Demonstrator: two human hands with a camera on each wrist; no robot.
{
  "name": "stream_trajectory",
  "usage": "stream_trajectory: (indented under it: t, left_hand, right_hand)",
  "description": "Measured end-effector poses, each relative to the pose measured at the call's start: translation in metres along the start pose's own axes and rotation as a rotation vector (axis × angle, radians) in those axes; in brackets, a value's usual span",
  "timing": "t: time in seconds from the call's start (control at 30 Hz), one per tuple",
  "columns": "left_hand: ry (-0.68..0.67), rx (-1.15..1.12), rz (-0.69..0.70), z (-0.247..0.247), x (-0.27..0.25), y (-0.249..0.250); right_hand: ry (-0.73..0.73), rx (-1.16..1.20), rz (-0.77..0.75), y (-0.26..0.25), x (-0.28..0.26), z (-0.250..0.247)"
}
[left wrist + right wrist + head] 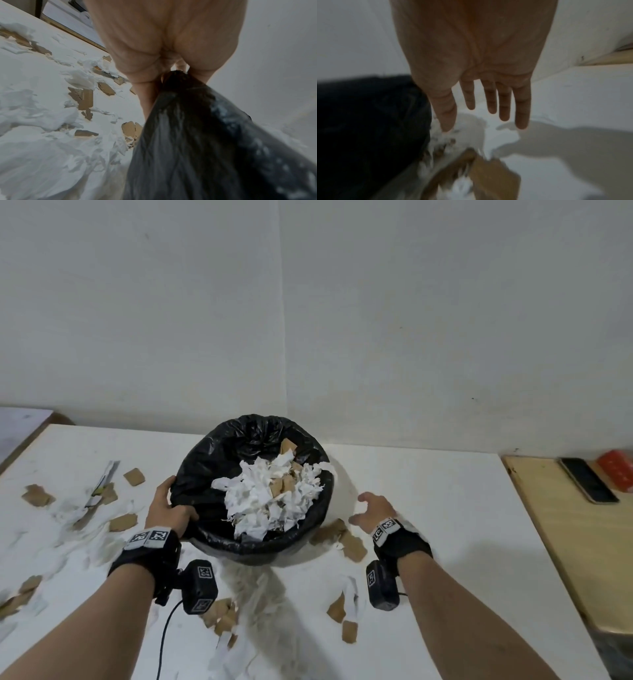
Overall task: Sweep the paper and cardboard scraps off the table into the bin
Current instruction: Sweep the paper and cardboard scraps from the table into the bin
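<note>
A round bin (202,470) lined with a black bag stands on the white table (428,494), heaped with white paper and brown cardboard scraps (270,498). My left hand (168,508) grips the bin's near-left rim, thumb over the bag's edge (180,86). My right hand (371,510) hovers open to the right of the bin, fingers (489,98) straight and spread, holding nothing. Loose paper and cardboard scraps (99,508) lie left of the bin. Others lie under my right hand (342,539) and in front (239,621).
A wooden table (561,535) adjoins on the right, carrying a phone (589,479) and a red box (616,470). A white wall (308,320) runs close behind the bin. A cable (164,642) trails from my left wrist camera.
</note>
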State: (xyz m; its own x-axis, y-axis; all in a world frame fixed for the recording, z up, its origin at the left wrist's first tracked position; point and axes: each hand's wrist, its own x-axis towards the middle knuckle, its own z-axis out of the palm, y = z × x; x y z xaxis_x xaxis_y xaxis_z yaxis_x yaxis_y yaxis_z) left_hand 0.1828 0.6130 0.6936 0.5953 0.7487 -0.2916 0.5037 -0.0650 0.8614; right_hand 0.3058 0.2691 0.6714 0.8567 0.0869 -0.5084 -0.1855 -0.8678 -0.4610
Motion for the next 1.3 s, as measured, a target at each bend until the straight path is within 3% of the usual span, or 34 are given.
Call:
stream_trajectory:
  t: [0.13,0.27,0.37,0.43,0.63,0.77,0.9,1.1,1.2,1.3]
  left_hand:
    - [0.009,-0.073,-0.013,0.007,0.005,-0.014]
    - [-0.005,-0.083,-0.027,0.005,0.008,-0.023]
    - [-0.025,-0.079,-0.031,0.001,0.012,-0.023]
    - [-0.038,-0.066,-0.037,-0.004,0.012,-0.024]
    - [-0.066,-0.055,-0.022,-0.016,0.013,-0.026]
    - [-0.072,-0.024,-0.017,-0.026,0.010,-0.022]
    - [-0.085,-0.001,-0.028,-0.030,0.013,-0.020]
    - [-0.139,0.059,-0.050,-0.029,0.005,-0.012]
    - [-0.165,0.055,-0.020,-0.027,-0.002,-0.002]
    - [-0.203,0.064,-0.003,-0.026,-0.002,0.005]
  right_hand:
    - [-0.099,-0.127,0.036,0.013,0.002,0.057]
    - [-0.105,-0.418,0.039,0.002,0.007,0.098]
    - [-0.099,-0.390,0.112,-0.010,0.007,0.106]
    - [-0.015,-0.396,0.051,-0.013,0.004,0.106]
    - [0.109,-0.258,-0.086,-0.007,-0.001,0.103]
    - [0.105,-0.052,-0.025,0.000,-0.008,0.089]
    - [0.229,0.201,0.007,-0.004,-0.012,0.056]
    - [0.345,0.281,-0.182,-0.072,-0.041,-0.014]
    - [0.323,0.240,-0.301,-0.111,-0.062,-0.019]
    - [0.138,0.132,-0.376,-0.133,-0.079,-0.013]
